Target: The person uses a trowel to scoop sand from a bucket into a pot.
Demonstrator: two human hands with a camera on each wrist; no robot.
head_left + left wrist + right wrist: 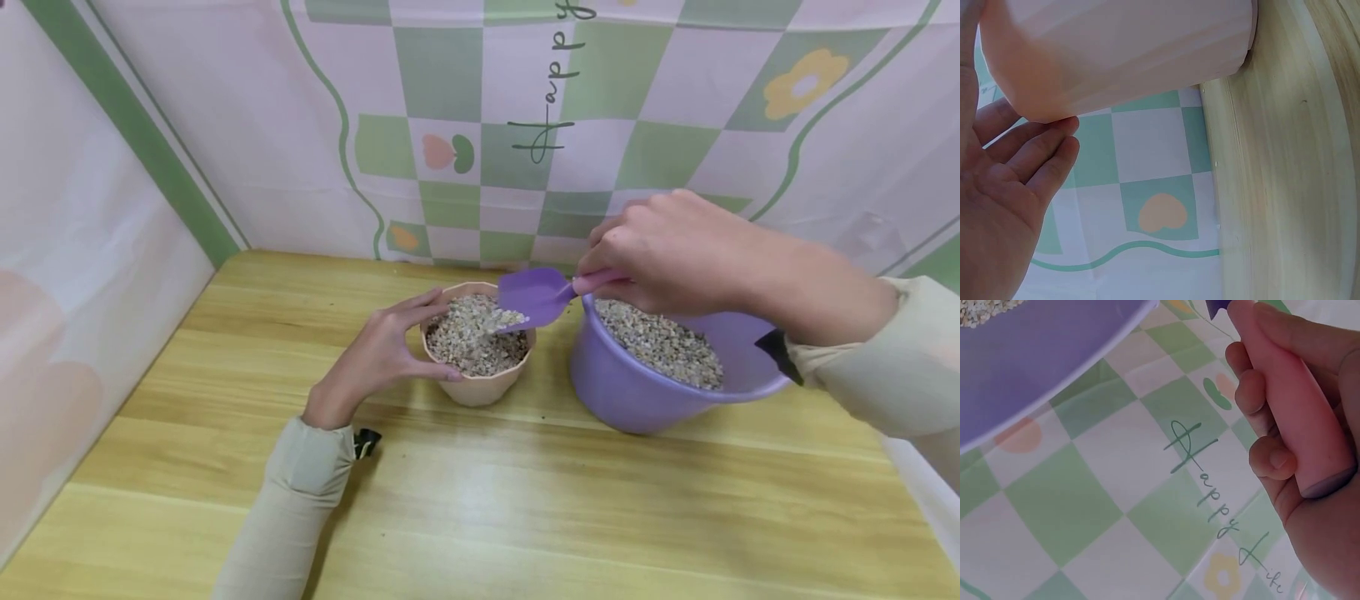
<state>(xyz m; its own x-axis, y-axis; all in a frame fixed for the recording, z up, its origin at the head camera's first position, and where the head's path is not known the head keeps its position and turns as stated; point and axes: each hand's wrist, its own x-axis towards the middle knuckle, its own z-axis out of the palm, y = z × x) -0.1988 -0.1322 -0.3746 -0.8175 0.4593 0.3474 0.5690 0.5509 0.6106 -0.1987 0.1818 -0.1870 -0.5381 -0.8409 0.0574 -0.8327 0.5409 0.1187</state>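
My right hand [675, 250] grips the pink handle [1297, 406] of a small hand trowel, its fingers wrapped round it. The trowel's purple blade [536, 293] is tilted over the right side of a peach flower pot [480, 392], and pale gravel slides off its edge into the pot. Gravel [468, 333] fills the pot nearly to the rim, with darker bits at its near right. My left hand [375, 358] holds the pot from the left, thumb on the near side and fingers at the far rim. In the left wrist view its fingertips [1069, 125] touch the pot wall.
Right of the pot stands a purple bucket [622, 400] partly filled with gravel [660, 346], under my right forearm. Both containers are on a wooden table [480, 500], where a few stray grains lie. A checkered cloth backdrop [517, 150] hangs behind the table's back edge.
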